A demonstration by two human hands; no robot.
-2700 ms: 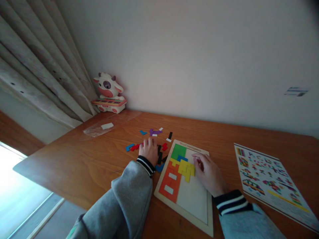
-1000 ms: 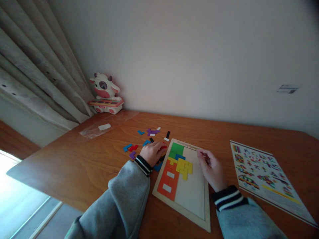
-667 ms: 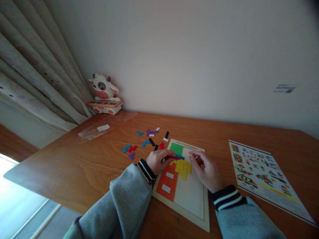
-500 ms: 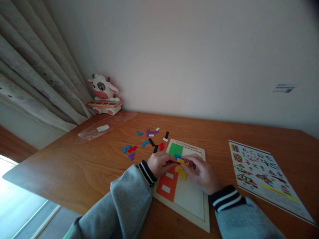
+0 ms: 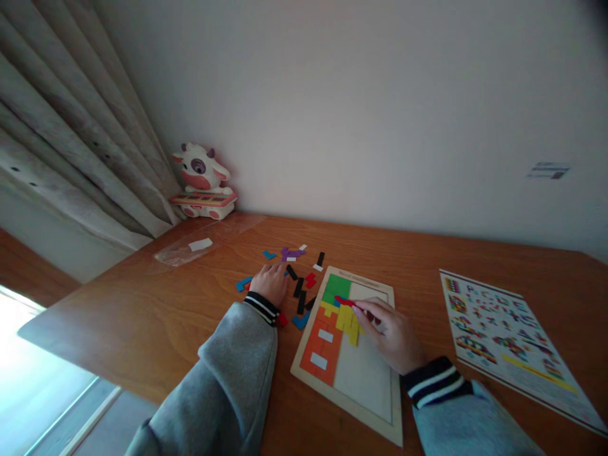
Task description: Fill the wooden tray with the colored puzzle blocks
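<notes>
My right hand (image 5: 392,335) is over the wooden puzzle board (image 5: 349,418), pinching a red puzzle piece (image 5: 344,301) between thumb and fingers. Under that piece a bit of a blue piece shows beside the green section (image 5: 336,288). Several yellow pieces (image 5: 348,322) lie in the middle of the board, and an orange section with two white rectangles (image 5: 318,361) fills its near left. My left hand (image 5: 268,284) reaches palm down among the loose pieces left of the board. Its fingers stretch forward, with the tips partly hidden, near a mostly covered blue piece.
Loose black (image 5: 301,302), purple (image 5: 292,253), red (image 5: 310,280) and blue pieces (image 5: 301,322) lie left of the board. A printed sheet (image 5: 513,342) lies to the right. Farther back are a clear plastic bag (image 5: 175,255) and a cow toy with a keyboard (image 5: 204,183).
My left hand has left the board and moved left to the loose pieces. My right hand stays over the board with the red piece. More black and blue pieces are now uncovered.
</notes>
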